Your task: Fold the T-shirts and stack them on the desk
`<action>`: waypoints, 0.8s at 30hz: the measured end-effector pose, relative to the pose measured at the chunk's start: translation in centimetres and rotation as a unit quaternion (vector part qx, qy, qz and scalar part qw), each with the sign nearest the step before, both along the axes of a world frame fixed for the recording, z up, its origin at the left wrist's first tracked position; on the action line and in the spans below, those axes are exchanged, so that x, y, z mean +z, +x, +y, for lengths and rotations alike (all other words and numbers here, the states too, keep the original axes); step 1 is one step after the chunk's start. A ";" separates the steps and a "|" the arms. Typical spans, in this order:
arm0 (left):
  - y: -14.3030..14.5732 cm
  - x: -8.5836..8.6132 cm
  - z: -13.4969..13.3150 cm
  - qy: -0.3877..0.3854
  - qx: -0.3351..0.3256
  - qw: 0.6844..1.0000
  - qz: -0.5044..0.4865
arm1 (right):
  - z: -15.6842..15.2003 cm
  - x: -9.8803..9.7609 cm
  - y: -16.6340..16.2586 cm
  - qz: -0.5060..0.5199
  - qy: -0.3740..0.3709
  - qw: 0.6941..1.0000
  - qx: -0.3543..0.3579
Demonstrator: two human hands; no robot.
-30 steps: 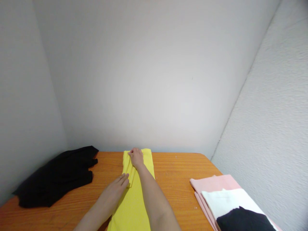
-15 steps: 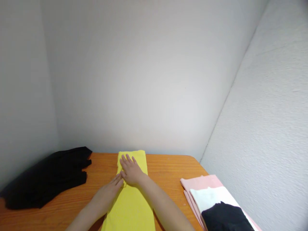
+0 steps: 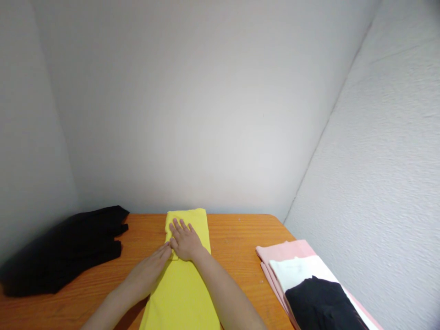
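Note:
A yellow garment (image 3: 184,288), folded into a long narrow strip, lies lengthwise in front of me. My right hand (image 3: 185,240) rests flat on its far part, fingers spread. At the strip's left edge is my left hand (image 3: 153,266), its fingers stretched out and touching the cloth close to my right thumb. Neither hand grips the fabric. The near end of the strip runs out of the picture at the bottom.
The wooden table (image 3: 237,238) meets a pale wall at its far edge. Black clothing (image 3: 68,250) lies spread at the left. On the right, a pink folded cloth (image 3: 288,250) lies under a white one (image 3: 302,268), with a black one (image 3: 321,302) on top.
My left hand has slid slightly left, towards the edge of the yellow garment. The right hand stays flat on it. The whole view has shifted a little.

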State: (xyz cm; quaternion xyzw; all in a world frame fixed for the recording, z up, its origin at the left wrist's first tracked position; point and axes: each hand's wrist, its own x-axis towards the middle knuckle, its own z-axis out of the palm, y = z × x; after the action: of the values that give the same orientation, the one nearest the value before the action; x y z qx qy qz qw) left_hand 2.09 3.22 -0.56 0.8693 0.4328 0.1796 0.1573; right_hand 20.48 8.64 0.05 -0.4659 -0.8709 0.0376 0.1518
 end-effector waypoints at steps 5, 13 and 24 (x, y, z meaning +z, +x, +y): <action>0.4 0.1 -0.4 0.015 0.017 1.000 0.021 | -0.4 0.7 -0.3 0.026 0.011 0.999 -0.026; 0.8 -0.6 -0.7 0.044 0.040 0.997 0.044 | -6.3 2.4 1.8 0.022 0.017 0.998 -0.048; 0.8 0.3 -1.1 0.077 0.028 0.995 0.056 | -22.0 3.7 3.5 -0.035 -0.069 0.991 0.113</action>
State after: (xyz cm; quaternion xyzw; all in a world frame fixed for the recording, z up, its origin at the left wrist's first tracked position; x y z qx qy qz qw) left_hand 2.85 2.15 -0.25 0.8749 0.4502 0.1683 0.0601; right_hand 23.94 -13.33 3.77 -0.3749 -0.9181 0.0985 0.0833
